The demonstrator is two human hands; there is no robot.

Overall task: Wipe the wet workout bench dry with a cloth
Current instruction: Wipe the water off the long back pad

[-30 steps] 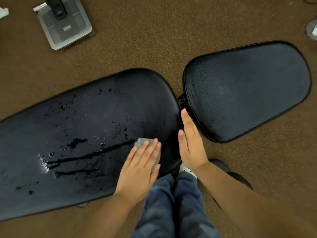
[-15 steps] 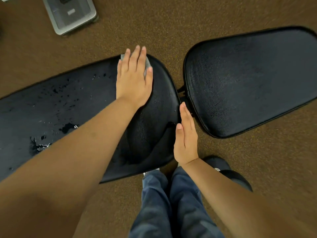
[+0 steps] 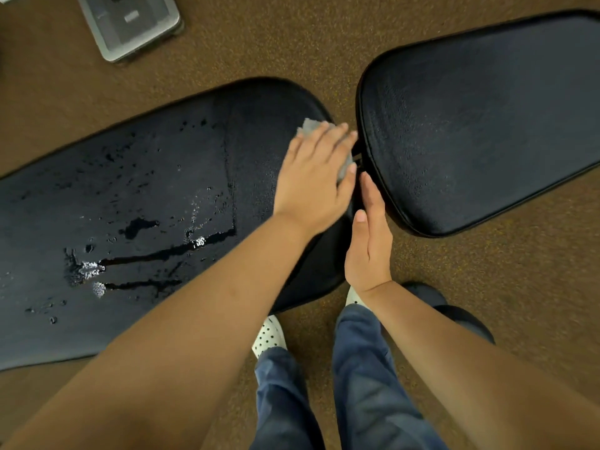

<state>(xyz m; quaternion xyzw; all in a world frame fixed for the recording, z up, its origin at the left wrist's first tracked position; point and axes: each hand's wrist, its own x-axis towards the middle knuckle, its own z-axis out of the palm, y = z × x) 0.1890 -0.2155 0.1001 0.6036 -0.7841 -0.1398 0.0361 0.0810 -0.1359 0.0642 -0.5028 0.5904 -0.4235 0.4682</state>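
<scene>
A grey flat device (image 3: 130,24) lay on the brown carpet floor (image 3: 259,37) at the far left, a little further into view than half a second before. Below it stretched the long pad (image 3: 146,177) of the workout bench, wet across its left and middle, with droplets and dark streaks of water (image 3: 162,251) that the arm had covered in the earlier frame. The right end of this pad looked duller and free of drops. There the left hand (image 3: 311,180) pressed the grey cloth (image 3: 311,126) flat against the pad, fingers straight and close together, their tips reaching the gap before the seat pad; half a second earlier the same hand and cloth had been at the pad's far edge, so they had come nearer and to the right. Just beside it the right hand (image 3: 368,251) remained on the pad's rounded end, fingers straight and together, holding nothing. Right of the gap the seat pad (image 3: 480,125) lay tilted across the frame. Below, blue trousers (image 3: 367,368) and a spotted white shoe (image 3: 269,332) showed.
</scene>
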